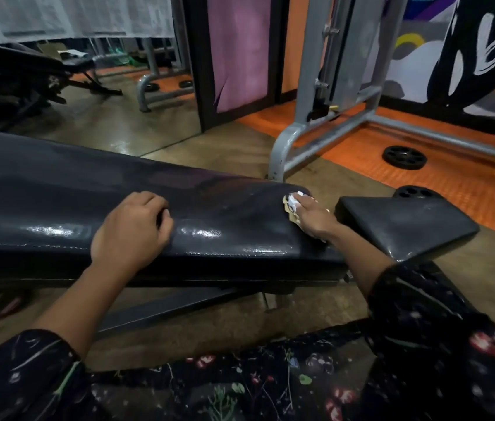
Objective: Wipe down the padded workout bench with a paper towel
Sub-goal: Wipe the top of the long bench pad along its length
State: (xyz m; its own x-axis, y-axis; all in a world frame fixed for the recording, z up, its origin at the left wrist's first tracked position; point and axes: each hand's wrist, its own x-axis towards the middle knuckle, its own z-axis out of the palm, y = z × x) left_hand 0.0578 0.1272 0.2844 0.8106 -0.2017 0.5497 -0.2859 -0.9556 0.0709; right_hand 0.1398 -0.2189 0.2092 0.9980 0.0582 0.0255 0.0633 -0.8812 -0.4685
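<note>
A long black padded bench lies across the view, its surface glossy near the front edge. My left hand rests on the pad near its middle with fingers curled under and nothing in it. My right hand presses a crumpled white paper towel against the pad's right end, where a worn tan patch shows. A separate black seat pad sits just right of that hand.
A grey metal machine frame stands behind the bench on orange flooring. Black weight plates lie on the floor at right. A mirror at the back left reflects another bench. My patterned dress fills the bottom.
</note>
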